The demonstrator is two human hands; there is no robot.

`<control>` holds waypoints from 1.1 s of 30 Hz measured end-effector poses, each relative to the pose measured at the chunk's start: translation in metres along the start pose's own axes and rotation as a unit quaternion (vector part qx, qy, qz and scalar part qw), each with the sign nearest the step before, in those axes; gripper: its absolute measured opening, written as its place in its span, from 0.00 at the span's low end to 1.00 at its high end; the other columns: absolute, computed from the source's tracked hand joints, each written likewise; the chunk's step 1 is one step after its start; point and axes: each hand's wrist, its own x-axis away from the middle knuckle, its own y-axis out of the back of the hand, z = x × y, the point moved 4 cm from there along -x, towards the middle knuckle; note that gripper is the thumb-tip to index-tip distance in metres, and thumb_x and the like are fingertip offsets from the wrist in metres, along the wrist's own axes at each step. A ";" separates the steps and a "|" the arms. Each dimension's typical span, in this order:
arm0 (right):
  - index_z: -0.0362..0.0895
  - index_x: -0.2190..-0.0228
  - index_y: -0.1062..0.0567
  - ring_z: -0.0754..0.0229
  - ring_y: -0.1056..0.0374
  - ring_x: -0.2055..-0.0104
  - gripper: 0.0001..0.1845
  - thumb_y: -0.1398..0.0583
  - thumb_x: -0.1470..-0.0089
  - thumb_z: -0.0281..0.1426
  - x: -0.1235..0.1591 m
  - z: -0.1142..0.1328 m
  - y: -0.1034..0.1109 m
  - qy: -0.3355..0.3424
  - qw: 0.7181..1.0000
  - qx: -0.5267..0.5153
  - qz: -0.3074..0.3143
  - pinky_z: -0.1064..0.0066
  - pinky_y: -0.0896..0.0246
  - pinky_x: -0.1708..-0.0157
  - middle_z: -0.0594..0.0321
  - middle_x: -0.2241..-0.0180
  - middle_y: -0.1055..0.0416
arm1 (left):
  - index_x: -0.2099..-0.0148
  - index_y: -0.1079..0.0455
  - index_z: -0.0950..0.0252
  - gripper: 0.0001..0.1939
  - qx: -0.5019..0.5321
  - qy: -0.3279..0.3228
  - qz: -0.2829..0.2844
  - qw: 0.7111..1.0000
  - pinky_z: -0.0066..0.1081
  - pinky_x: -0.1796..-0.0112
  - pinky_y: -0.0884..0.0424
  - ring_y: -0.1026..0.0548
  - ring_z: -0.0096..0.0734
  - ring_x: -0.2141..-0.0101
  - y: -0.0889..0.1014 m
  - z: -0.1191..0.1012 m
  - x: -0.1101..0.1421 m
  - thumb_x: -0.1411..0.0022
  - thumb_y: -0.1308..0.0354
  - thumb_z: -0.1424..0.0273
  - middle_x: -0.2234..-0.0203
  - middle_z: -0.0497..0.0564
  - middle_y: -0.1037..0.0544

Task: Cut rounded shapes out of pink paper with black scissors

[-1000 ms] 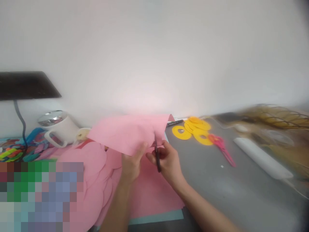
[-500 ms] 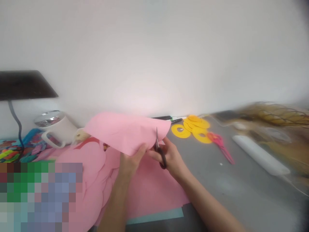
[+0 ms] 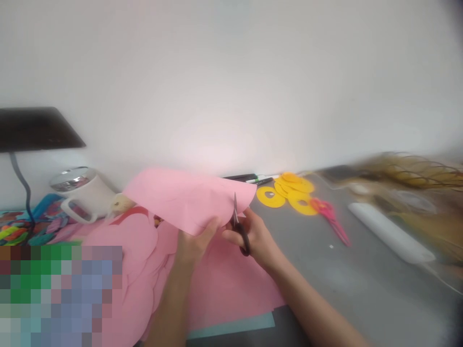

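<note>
My left hand grips the near edge of a pink sheet of paper, thumb on top and the other fingers hidden beneath. In my right hand is a pair of scissors with dark handles. Their blades point away from me at the sheet's right side, one blade showing above the paper. Under both hands lies more pink paper on the table. Cut pink rounded pieces overlap in a pile to the left of my left arm.
Yellow paper rings and pink scissors lie right of my hands, with pens behind. Further right is a white power strip. A white lidded mug stands left, near a dark panel. A pale blue sheet shows below.
The scissors and my right hand have shifted very slightly, and the pink sheet's right corner has dipped a little. Both hands keep their holds.
</note>
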 end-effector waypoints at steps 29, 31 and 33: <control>0.43 0.64 0.35 0.68 0.48 0.80 0.25 0.31 0.62 0.36 -0.001 -0.005 0.002 -0.023 0.999 0.030 -0.019 0.78 0.53 0.83 0.74 0.82 0.39 | 0.49 0.29 0.63 0.25 -0.018 -0.003 -0.015 1.000 0.40 0.49 0.32 0.28 0.43 0.50 0.002 -0.007 0.002 0.51 0.34 0.65 0.54 0.55 0.24; 0.43 0.64 0.35 0.68 0.47 0.80 0.25 0.31 0.63 0.36 -0.001 -0.004 0.002 -0.025 0.999 0.034 -0.018 0.77 0.52 0.83 0.73 0.81 0.39 | 0.52 0.28 0.63 0.22 -0.011 -0.003 -0.007 1.000 0.39 0.50 0.31 0.27 0.42 0.51 0.002 -0.009 0.001 0.51 0.35 0.66 0.55 0.54 0.23; 0.43 0.63 0.35 0.67 0.47 0.80 0.25 0.32 0.62 0.37 0.000 -0.004 0.003 -0.026 0.999 0.040 -0.016 0.77 0.51 0.82 0.72 0.81 0.38 | 0.54 0.27 0.64 0.20 -0.012 0.001 -0.008 1.000 0.39 0.51 0.30 0.27 0.42 0.52 0.002 -0.009 0.001 0.51 0.34 0.67 0.57 0.53 0.22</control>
